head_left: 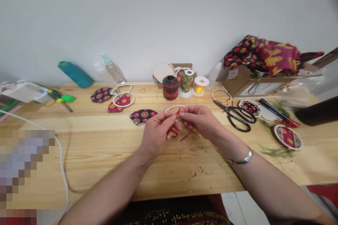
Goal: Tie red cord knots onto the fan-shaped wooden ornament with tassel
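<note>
Over the middle of the wooden table, my left hand (160,130) pinches a red cord (178,111) between thumb and fingers. My right hand (196,119) is closed on the same cord close beside it, fingertips nearly touching. A loose end of the cord hangs below the hands, and a small loop shows under the left fingers. Just behind the hands lies a white ring-shaped frame (174,108), partly hidden by them. A fan-shaped patterned fabric piece (144,116) lies left of them. A spool of red and black cord (170,88) stands beyond, with a thin strand running toward my hands.
Black-handled scissors (239,117) lie to the right, near a round fabric-and-wood piece (287,137). Green thread (187,82) and yellow thread (201,85) stand at the back. A cardboard box (253,86) with fabric sits back right. A white cable (61,158) runs along the left.
</note>
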A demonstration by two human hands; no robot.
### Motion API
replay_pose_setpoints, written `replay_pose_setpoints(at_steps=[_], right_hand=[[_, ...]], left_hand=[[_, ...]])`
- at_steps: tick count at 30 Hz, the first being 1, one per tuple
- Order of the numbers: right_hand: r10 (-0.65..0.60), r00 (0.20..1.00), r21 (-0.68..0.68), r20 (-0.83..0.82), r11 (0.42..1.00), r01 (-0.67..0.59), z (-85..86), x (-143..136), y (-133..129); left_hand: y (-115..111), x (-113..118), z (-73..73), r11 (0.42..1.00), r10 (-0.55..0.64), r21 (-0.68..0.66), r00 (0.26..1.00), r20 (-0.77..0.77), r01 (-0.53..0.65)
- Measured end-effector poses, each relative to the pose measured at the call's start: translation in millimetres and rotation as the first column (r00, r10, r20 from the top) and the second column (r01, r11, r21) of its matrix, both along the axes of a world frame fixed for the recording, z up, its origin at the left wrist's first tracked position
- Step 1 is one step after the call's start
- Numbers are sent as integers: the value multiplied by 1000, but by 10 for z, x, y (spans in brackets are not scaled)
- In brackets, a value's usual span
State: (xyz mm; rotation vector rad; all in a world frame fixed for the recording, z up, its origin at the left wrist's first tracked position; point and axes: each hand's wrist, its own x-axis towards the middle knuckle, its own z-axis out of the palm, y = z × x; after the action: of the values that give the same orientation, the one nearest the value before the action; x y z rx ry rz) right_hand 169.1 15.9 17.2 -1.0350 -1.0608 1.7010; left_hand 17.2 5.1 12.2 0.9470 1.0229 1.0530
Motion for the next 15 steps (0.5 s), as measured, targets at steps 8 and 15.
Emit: replay_pose_setpoints(at_steps=[8,15], right_hand=[[-8,1000,-12,-1,1000,8,2,-2,4],[-13,1000,-18,0,1000,13,5,2,2]], left_hand=[[13,2,-20,1000,8,13,1000,13,-8],[4,-1,-26,1000,12,10,1000,21,-12]])
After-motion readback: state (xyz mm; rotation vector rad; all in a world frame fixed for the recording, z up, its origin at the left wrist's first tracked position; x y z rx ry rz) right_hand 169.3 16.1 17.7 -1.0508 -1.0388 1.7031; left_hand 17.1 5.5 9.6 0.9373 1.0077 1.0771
